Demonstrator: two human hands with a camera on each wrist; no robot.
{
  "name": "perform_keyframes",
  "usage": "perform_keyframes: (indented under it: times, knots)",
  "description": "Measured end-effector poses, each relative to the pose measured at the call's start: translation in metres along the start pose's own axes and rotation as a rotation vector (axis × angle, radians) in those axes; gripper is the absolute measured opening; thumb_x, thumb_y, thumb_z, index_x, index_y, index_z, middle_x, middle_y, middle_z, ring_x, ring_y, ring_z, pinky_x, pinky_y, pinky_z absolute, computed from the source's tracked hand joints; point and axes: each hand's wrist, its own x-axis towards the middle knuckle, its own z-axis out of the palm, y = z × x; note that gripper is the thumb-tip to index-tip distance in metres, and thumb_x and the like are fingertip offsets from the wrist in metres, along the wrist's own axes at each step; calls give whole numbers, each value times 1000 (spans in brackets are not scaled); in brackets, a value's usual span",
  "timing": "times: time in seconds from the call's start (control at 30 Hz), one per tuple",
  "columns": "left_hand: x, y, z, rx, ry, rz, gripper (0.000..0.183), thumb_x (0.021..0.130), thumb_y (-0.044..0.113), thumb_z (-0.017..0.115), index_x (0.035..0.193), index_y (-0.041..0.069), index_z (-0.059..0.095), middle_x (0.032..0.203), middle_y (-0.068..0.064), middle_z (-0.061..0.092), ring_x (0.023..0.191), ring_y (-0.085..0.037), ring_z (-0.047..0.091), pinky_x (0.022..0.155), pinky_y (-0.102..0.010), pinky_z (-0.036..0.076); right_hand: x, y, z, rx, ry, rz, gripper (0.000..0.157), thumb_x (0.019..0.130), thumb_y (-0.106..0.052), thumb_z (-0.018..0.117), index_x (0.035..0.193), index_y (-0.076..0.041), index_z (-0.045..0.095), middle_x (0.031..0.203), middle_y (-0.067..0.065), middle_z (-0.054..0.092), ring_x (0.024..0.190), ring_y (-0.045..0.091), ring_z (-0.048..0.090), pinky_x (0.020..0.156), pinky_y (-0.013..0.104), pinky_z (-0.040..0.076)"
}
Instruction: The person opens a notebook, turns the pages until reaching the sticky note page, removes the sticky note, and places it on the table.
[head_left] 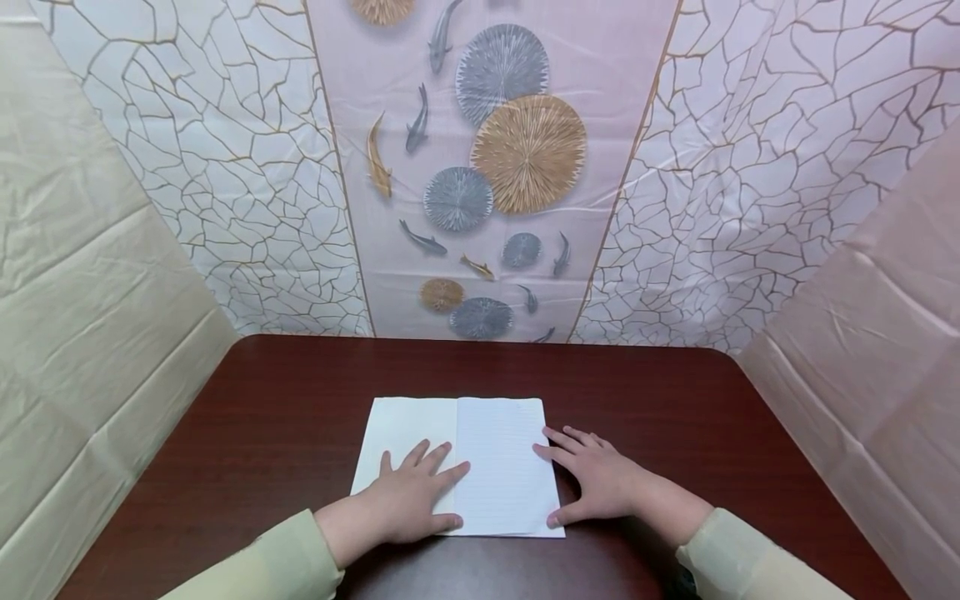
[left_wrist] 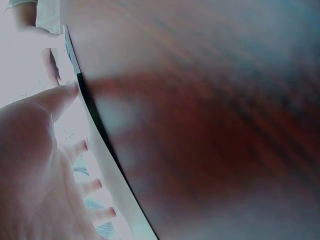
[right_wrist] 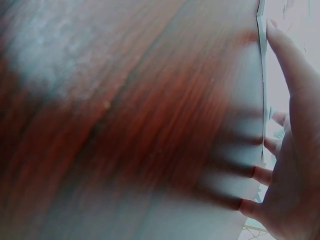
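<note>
An open notebook (head_left: 502,467) lies on the dark red-brown table in the head view, its right page faintly ruled and its left page plain white. My left hand (head_left: 408,504) rests on the left page with fingers spread, the thumb and index fingertip reaching over the middle fold. At the right edge of the notebook is my right hand (head_left: 603,479), fingers spread, with the thumb at the lower right corner and fingertips along the side. In the left wrist view, the left thumb (left_wrist: 65,100) lies close to the notebook's near edge. The right thumb (right_wrist: 282,55) shows beside the page edge in the right wrist view.
The glossy table (head_left: 300,392) extends around the notebook on all sides. Behind it hangs a patterned cloth (head_left: 465,250) with fish and round shapes. Plain beige cloth (head_left: 97,333) walls in the left side, and similar cloth (head_left: 862,350) the right.
</note>
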Motion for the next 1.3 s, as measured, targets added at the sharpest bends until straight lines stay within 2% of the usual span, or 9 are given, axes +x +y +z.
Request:
perform_keyframes:
  times: [0.43, 0.63, 0.8, 1.0, 1.1, 1.3]
  knots:
    - [2, 1, -1, -7, 7, -10, 73, 90, 62, 59, 153, 30, 39, 161, -8, 28, 147, -39, 21, 101, -79, 20, 3, -6, 0, -3, 41, 6, 103, 69, -87, 58, 151, -25, 43, 159, 5, 32, 144, 40, 27, 107, 67, 27]
    - [2, 2, -1, 53, 41, -9, 69, 91, 59, 60, 149, 23, 46, 157, -9, 36, 146, -36, 27, 104, -74, 24, 3, -5, 1, -17, 40, 15, 104, 69, -89, 56, 151, -26, 43, 159, 4, 31, 144, 39, 27, 107, 66, 28]
    - [2, 2, -1, 147, 106, 33, 63, 93, 58, 58, 142, 19, 54, 149, -9, 46, 140, -36, 37, 103, -71, 30, 4, -5, -1, -10, 39, 10, 102, 70, -88, 56, 150, -26, 44, 159, 4, 32, 143, 40, 28, 107, 67, 28]
    - [5, 3, -2, 281, 213, 100, 52, 92, 59, 58, 125, 19, 64, 135, -6, 55, 132, -34, 46, 103, -69, 32, 4, -6, -4, -1, 27, 9, 101, 70, -88, 55, 149, -26, 45, 158, 4, 33, 143, 41, 29, 106, 67, 29]
    - [7, 7, -3, 345, 261, 127, 48, 91, 60, 59, 117, 20, 66, 128, -5, 59, 129, -32, 49, 104, -67, 33, 5, -5, -4, 4, 22, 9, 100, 71, -87, 55, 149, -26, 45, 159, 4, 32, 143, 41, 29, 106, 67, 29]
    - [8, 17, -4, 438, 328, 202, 45, 91, 62, 57, 110, 23, 67, 119, -2, 62, 121, -29, 54, 105, -62, 35, 4, -5, -2, 4, 42, 11, 98, 71, -87, 56, 148, -26, 47, 158, 4, 34, 142, 40, 30, 106, 67, 29]
